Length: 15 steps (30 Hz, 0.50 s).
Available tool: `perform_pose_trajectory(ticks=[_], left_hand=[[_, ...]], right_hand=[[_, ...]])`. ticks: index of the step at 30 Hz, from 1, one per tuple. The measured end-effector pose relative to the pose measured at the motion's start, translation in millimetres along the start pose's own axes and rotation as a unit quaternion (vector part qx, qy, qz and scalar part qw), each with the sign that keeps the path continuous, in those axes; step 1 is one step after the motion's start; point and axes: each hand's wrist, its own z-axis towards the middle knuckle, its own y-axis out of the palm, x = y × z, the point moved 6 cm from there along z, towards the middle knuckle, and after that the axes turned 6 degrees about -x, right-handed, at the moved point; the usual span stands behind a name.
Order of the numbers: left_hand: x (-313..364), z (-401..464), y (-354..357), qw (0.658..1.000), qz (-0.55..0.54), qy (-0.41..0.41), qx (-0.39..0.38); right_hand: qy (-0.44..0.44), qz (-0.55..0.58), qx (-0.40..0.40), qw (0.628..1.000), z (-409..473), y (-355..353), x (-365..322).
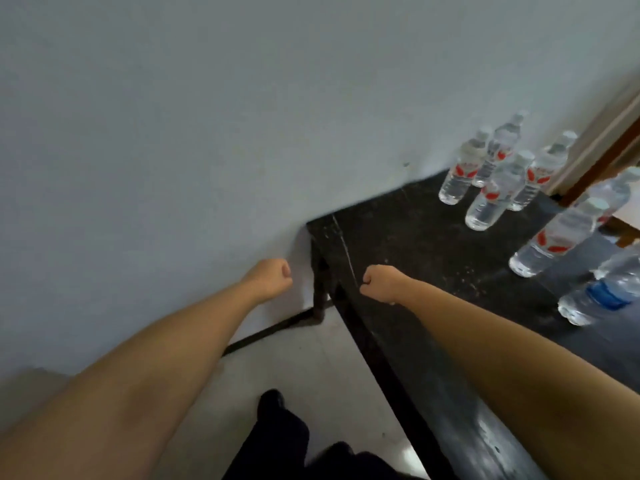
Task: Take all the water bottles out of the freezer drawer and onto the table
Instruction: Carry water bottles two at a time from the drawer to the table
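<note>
Looking down through the head camera, I find both arms stretched forward and bare. I note the left hand (273,276) curled into a closed fist with nothing in it, held over the pale wall (207,133) and the light floor (294,358), just left of the table's near corner leg (319,292). I note the right hand (379,281) likewise balled into a fist and empty, hovering above the near left edge of the black table (433,271). The two fists are level with each other and apart, with the table corner between them.

Bottles observed, all on the table top and well to the right of the right hand:
- Four clear water bottles with red labels (498,168) standing in a tight cluster at the far end, near the wall.
- One more red-labelled bottle (557,237) standing closer, beyond and right of the right forearm.
- A bottle with a blue label (602,292) nearest the right forearm; blur prevents my telling whether it stands or lies.
- Another clear bottle (616,192) at the right edge, partly cut off.

A wooden door frame (609,140) runs behind the far bottles. Dark trouser legs and a shoe (273,400) show below, between the arms. The freezer drawer is out of view.
</note>
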Motion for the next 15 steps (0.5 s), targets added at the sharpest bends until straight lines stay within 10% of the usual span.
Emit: perform_pose_trajectory(ticks=[15], left_hand=[[-295,-206,-66,0.955,-0.15,-0.217,0.138]], right_hand=[[-0.207,-0.195,-0.043,0.958,18,86,-339]])
